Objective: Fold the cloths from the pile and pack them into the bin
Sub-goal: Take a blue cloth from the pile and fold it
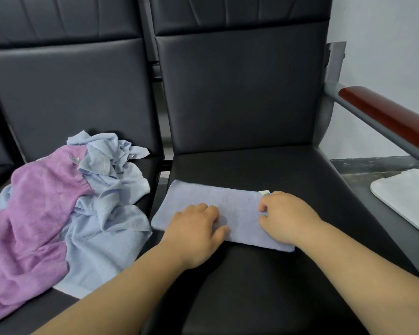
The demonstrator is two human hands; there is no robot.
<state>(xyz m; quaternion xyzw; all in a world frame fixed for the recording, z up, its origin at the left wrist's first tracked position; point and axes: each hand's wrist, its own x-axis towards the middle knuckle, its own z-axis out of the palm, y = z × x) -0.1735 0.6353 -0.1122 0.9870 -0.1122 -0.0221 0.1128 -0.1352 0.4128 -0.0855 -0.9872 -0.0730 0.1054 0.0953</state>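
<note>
A light blue cloth (198, 197), folded into a long strip, lies flat on the black seat (264, 172) in front of me. My left hand (195, 228) rests on the strip's middle near its front edge, fingers bent down onto it. My right hand (286, 213) rests on the strip's right part, fingertips curled against the fabric beside a small white tag (264, 192); whether they pinch the fabric cannot be told. A crumpled pile of purple cloth (34, 213) and light blue cloths (107, 180) lies on the seat to the left.
A white bin or lid (406, 197) shows at the right edge, below a red-brown armrest (385, 117) on a grey frame. Black padded backrests stand behind both seats. A narrow gap separates the two seats.
</note>
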